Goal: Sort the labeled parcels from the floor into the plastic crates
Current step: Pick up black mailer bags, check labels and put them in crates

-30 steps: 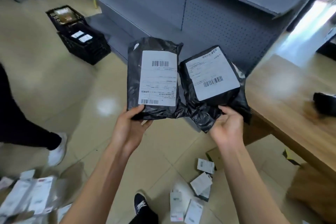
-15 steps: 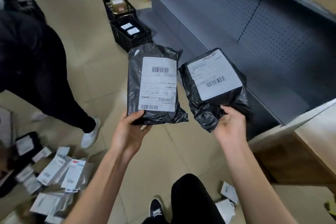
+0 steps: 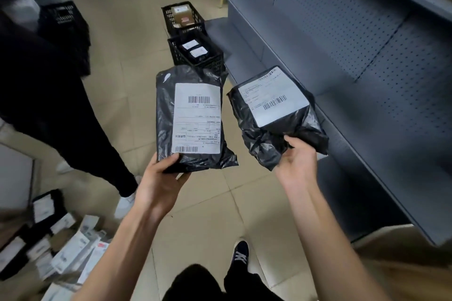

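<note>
Left of the near black crate (image 3: pixel 195 56): loose labeled parcels (image 3: pixel 71 252) heaped on the floor, a dark-trousered leg (image 3: pixel 73 117) above them. In front of that crate, held up label-forward: a flat black parcel (image 3: pixel 193 117), gripped at its lower edge by the left hand (image 3: pixel 159 183), thumb on the front. Just right, apart from it: a bulkier black parcel (image 3: pixel 274 115), tilted, pinched at its crumpled lower end by the right hand (image 3: pixel 296 164). Behind the crate, touching it: a second crate (image 3: pixel 183 17) holding brown boxes. Right of both: grey shelving (image 3: pixel 367 56).

View swung left: crates (image 3: pixel 195 52) now upper centre of frame, parcels spread apart, right-hand parcel (image 3: pixel 274 115) tilted flatter, floor pile (image 3: pixel 61 252) lower left.
</note>
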Available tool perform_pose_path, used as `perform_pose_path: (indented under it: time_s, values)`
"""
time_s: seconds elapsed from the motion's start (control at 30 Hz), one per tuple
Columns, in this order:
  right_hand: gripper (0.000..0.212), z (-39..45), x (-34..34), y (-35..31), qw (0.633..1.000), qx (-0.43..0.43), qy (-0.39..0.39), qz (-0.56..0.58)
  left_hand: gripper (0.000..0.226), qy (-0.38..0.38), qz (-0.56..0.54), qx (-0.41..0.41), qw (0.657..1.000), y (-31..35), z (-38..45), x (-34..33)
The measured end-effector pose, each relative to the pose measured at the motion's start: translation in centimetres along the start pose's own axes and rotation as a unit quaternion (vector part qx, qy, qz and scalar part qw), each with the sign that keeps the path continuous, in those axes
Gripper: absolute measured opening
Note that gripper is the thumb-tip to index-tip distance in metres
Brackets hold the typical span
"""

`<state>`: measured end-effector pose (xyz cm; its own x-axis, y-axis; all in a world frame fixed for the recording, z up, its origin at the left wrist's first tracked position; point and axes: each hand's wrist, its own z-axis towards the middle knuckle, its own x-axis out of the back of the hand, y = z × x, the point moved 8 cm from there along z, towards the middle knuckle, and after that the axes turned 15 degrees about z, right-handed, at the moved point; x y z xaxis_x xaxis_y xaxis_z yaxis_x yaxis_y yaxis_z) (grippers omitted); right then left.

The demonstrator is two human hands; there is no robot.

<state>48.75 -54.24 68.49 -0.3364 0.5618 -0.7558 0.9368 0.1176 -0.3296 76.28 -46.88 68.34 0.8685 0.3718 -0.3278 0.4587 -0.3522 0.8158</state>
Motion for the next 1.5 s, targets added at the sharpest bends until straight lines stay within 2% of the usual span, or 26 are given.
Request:
perform_pose_path:
  time_s: [0.13,0.27,0.53,0.67,0.8,0.97,1.1,1.13,1.23,1.3,1.37,1.43,1.5]
  values:
    - [0.047,4.2,-4.7,1.7,1.0,-0.019,-0.006,-0.001,0.056,0.02,-0.012,-0.02,1.0,2.6,3.4,0.3]
    - [0.048,9.2,-9.1,4.7,0.999,-0.036,-0.016,-0.029,0.059,0.05,-0.042,-0.017,0.998,5.2,8.2,2.6]
    - [0.052,19.6,-18.6,12.5,0.998,-0.036,-0.029,-0.043,0.028,0.085,-0.053,-0.017,0.995,12.9,19.5,7.1]
    - [0.032,22.5,-23.6,15.8,0.997,-0.046,-0.032,-0.052,0.037,0.074,-0.049,-0.027,0.996,17.4,24.6,8.3]
    - [0.04,25.1,-28.0,18.2,0.997,-0.047,-0.033,-0.053,0.057,0.065,-0.058,-0.02,0.996,20.9,30.1,8.7]
    - [0.039,30.3,-32.3,19.8,0.997,-0.049,-0.035,-0.054,0.061,0.052,-0.061,-0.016,0.997,24.5,37.1,8.8]
    - [0.035,36.4,-35.8,21.4,0.997,-0.064,-0.035,-0.038,0.064,0.07,-0.068,0.003,0.995,26.6,43.6,8.7]
    - [0.042,38.2,-37.1,21.7,0.997,-0.063,-0.041,-0.034,0.062,0.076,-0.065,0.004,0.995,27.3,45.3,8.4]
    - [0.098,43.5,-41.6,22.6,0.996,-0.06,-0.062,-0.033,0.049,0.098,-0.048,0.004,0.994,29.8,50.0,7.8]
    - [0.104,47.0,-44.5,23.3,0.995,-0.062,-0.077,-0.02,0.041,0.113,-0.052,0.005,0.992,31.5,52.9,7.7]
    - [0.088,49.8,-47.0,24.6,0.995,-0.075,-0.066,-0.028,0.04,0.126,-0.065,-0.003,0.99,33.5,55.6,8.0]
    - [0.057,52.5,-49.0,26.0,0.994,-0.078,-0.05,-0.054,0.039,0.134,-0.071,-0.011,0.988,35.3,58.0,8.2]
    - [0.05,54.5,-50.6,27.3,0.993,-0.074,-0.039,-0.08,0.035,0.14,-0.08,-0.015,0.987,37.0,60.2,8.5]
